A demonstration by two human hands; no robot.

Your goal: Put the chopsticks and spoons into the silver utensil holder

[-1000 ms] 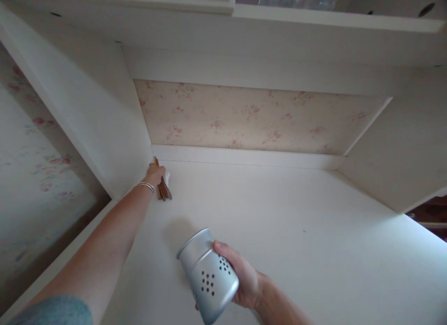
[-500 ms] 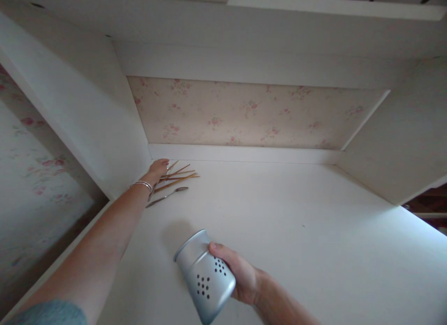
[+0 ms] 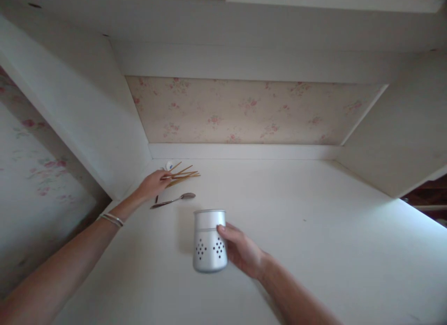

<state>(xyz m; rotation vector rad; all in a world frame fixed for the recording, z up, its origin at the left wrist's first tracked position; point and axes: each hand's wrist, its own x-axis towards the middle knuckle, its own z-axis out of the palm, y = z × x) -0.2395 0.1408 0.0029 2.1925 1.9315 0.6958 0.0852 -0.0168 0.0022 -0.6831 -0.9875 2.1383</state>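
Note:
My right hand [image 3: 240, 250] grips a silver perforated metal utensil holder [image 3: 210, 241], which stands upright on the white shelf surface [image 3: 296, 241]. My left hand [image 3: 153, 182] reaches to the back left corner, its fingers stretched out over the near ends of several wooden chopsticks [image 3: 183, 174] lying fanned out on the surface. A metal spoon [image 3: 173, 200] lies just in front of that hand. A small white object [image 3: 169, 165] sits behind the chopsticks near the corner.
White side panels [image 3: 87, 120] close in the shelf on the left and right, and a shelf board runs overhead. Floral wallpaper [image 3: 244, 111] covers the back. Floral wallpaper also shows outside at the far left.
The utensil holder went from tilted in the air to upright on the surface. My left hand let the chopsticks and spoon fall flat and drew back slightly.

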